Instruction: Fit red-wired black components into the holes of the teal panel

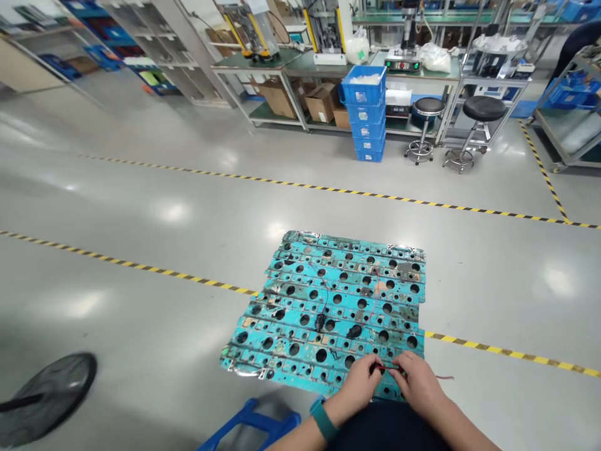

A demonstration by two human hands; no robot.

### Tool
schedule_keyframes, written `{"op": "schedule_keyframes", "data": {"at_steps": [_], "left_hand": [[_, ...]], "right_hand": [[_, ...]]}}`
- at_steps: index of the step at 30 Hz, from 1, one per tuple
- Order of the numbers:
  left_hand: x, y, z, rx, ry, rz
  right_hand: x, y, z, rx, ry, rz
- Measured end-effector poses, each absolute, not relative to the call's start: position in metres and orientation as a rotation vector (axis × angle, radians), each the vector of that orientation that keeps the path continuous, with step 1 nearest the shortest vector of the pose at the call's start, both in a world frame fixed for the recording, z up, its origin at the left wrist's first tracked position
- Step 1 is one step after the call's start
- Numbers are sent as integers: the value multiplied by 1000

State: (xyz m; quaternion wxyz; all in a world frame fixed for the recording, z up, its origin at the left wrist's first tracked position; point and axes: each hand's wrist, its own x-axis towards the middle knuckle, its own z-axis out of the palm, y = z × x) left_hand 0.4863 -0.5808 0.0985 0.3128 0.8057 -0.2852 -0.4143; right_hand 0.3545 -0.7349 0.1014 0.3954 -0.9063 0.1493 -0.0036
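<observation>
A worn turquoise board [345,288] with rows of round holes lies in front of me. Over its near right corner, my left hand [359,383] is closed on a small black piece [374,368], mostly hidden by the fingers. A thin red and black wire [387,368] runs from it to my right hand [419,381], which pinches it with thumb and fingertips. A reddish wire end [445,378] sticks out beyond the right hand. Farther up the board lie a black part [320,322] and another black part [354,332], each with a thin wire.
A blue plastic stool [253,419] stands below the board, and a round dark base [47,394] at the left. Yellow-black tape [511,354] crosses the floor. Beyond are stacked blue crates [369,116], a round stool [483,109] and workbenches [323,70] with machines.
</observation>
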Motion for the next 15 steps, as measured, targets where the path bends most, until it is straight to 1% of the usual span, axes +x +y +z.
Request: {"op": "schedule_keyframes", "data": {"at_steps": [3,7,11,15], "left_hand": [[495,-555,51,2256,-654,-1075],[508,-529,13,2381,-560,-1014],[520,-515,-5,2321,-480,-1012],[523,-509,-5,2123,-379,-1113]], "right_hand": [[367,-732,62,-2225,465,245],[388,-727,30,-2282,485,415],[406,-721,19,-2272,452,462],[414,-714,23,-2231,380,409]]}}
